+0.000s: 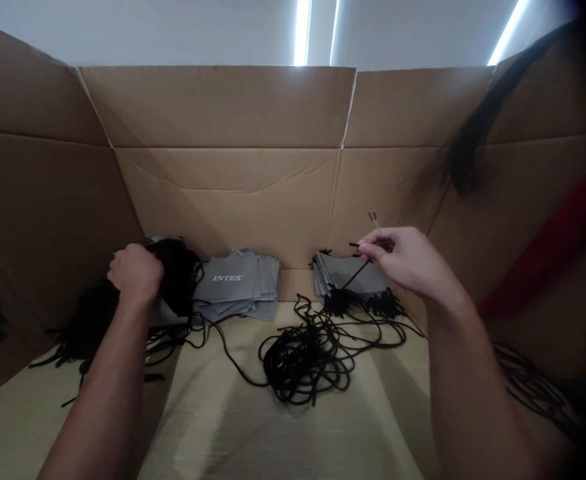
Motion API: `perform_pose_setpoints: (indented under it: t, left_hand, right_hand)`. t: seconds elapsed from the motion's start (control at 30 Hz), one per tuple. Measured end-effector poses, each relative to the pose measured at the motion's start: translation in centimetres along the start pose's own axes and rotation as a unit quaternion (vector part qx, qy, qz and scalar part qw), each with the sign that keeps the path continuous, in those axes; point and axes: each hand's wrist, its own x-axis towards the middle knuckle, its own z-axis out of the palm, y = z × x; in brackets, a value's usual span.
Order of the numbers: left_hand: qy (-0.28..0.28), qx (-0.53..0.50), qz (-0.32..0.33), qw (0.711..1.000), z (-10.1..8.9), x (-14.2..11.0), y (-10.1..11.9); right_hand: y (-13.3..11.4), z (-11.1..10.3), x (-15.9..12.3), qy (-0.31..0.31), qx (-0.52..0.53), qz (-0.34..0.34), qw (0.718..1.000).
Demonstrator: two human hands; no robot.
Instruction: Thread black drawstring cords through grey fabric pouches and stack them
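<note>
My left hand [135, 272] is closed on a grey pouch [165, 310] at the left, beside a dark heap of black cords. My right hand [405, 260] pinches a black cord [355, 275] that runs down to a stack of grey pouches [347, 275] at the right. A thin pale tool tip [373, 218] sticks up above my right fingers. Between my hands lies a stack of grey pouches marked INTEX [237, 287]. A tangle of loose black cords [313, 353] lies in front of the stacks.
Tall cardboard walls [223, 173] enclose the beige work surface [253, 427] on the left, back and right. More black cords [533, 387] trail at the right. A strand of dark hair [473, 140] and a red sleeve [547, 253] show at the right edge.
</note>
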Motion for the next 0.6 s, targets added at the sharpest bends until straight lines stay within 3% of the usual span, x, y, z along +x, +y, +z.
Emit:
perform_pose_setpoints:
  t: [0.1, 0.2, 0.3, 0.37, 0.47, 0.53, 0.6]
  left_hand:
    - [0.006, 0.046, -0.027, 0.999, -0.3, -0.4, 0.8]
    - [-0.028, 0.05, 0.045, 0.997, -0.7, -1.4, 3.5]
    - [-0.064, 0.019, 0.134, 0.989, -1.1, -4.0, 7.6]
    - [-0.118, -0.085, 0.216, 0.966, -1.1, -6.7, 10.4]
    - [-0.228, -0.223, 0.267, 0.91, -0.6, -10.5, 13.5]
    - [-0.277, -0.259, 0.306, 0.873, 0.0, -12.0, 14.4]
    - [-0.29, -0.253, 0.328, 0.863, 0.6, -12.3, 14.6]
  right_hand:
    - [-0.5, 0.2, -0.1, 0.055, 0.079, -0.04, 0.995]
    - [-2.2, 1.0, -0.6, 0.099, 0.162, -0.068, 0.98]
    - [-4.6, 1.7, -1.8, 0.081, 0.249, -0.106, 0.959]
    - [-6.2, 2.1, -2.8, 0.044, 0.298, -0.138, 0.943]
    - [-8.0, 2.7, -4.2, -0.01, 0.361, -0.165, 0.918]
    - [-8.6, 3.1, -4.7, -0.027, 0.393, -0.165, 0.904]
    - [-8.8, 3.2, -4.9, -0.006, 0.414, -0.163, 0.896]
